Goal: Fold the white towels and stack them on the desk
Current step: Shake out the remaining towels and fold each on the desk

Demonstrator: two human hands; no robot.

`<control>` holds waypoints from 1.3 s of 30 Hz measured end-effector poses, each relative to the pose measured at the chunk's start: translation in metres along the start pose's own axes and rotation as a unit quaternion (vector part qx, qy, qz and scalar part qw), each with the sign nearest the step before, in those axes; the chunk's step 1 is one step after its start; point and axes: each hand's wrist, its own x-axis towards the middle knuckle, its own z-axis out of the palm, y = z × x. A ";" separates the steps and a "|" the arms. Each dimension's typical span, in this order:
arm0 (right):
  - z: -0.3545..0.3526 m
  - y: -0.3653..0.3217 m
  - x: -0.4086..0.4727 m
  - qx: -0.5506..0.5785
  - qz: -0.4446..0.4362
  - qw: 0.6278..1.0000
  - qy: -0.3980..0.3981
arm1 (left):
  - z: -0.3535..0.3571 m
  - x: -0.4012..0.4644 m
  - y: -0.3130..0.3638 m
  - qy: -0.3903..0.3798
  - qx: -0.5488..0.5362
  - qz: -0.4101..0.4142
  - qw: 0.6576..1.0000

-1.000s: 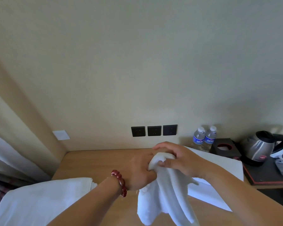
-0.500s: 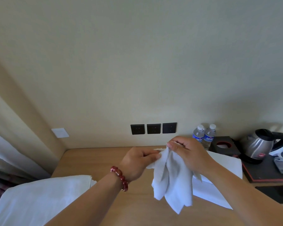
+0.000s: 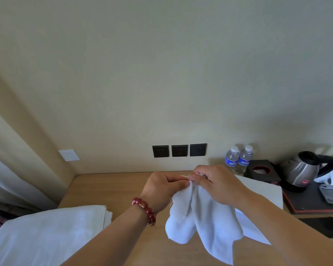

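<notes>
A small white towel (image 3: 202,219) hangs in the air above the wooden desk (image 3: 113,189). My left hand (image 3: 161,189) and my right hand (image 3: 217,183) meet at its top edge, and each pinches the cloth there with curled fingers. The towel droops in two lobes below them. A large folded white towel (image 3: 46,231) lies on the desk at the lower left. Another flat white towel (image 3: 261,191) lies on the desk behind my right forearm, partly hidden by it.
Two water bottles (image 3: 238,160), a black tissue box (image 3: 261,171) and a steel kettle (image 3: 304,169) on a black tray (image 3: 313,202) stand at the right. A dark phone (image 3: 323,226) lies near the right edge. Black wall sockets (image 3: 179,150) sit above the desk; curtains hang at the left.
Both hands have shifted from clutching the bunched towel to pinching its top edge, and have lifted it slightly. The towel now hangs more spread out.
</notes>
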 end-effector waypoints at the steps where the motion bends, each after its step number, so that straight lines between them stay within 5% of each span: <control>1: 0.001 -0.001 0.000 -0.010 -0.002 1.000 0.006 | 0.001 -0.001 0.001 -0.003 -0.008 -0.002 1.000; 5: 0.001 -0.002 0.004 -0.034 0.042 0.998 0.032 | 0.006 -0.002 0.001 -0.006 -0.028 -0.005 1.000; 10: 0.004 -0.009 0.004 -0.037 0.058 0.997 0.046 | 0.018 0.003 -0.008 -0.001 0.170 0.007 0.985; 14: 0.006 -0.014 0.003 -0.029 0.057 0.996 0.068 | 0.025 0.005 -0.010 0.068 0.138 0.013 0.988; 22: -0.002 -0.012 0.000 -0.037 0.045 0.995 0.080 | 0.021 0.006 -0.009 0.065 0.239 0.060 0.967; 34: -0.010 0.000 -0.015 0.060 0.000 0.997 0.043 | 0.007 0.006 -0.043 0.104 0.322 0.301 0.892; 39: -0.017 0.003 -0.019 0.119 0.033 0.991 0.054 | 0.005 0.004 -0.041 0.080 0.300 0.298 0.903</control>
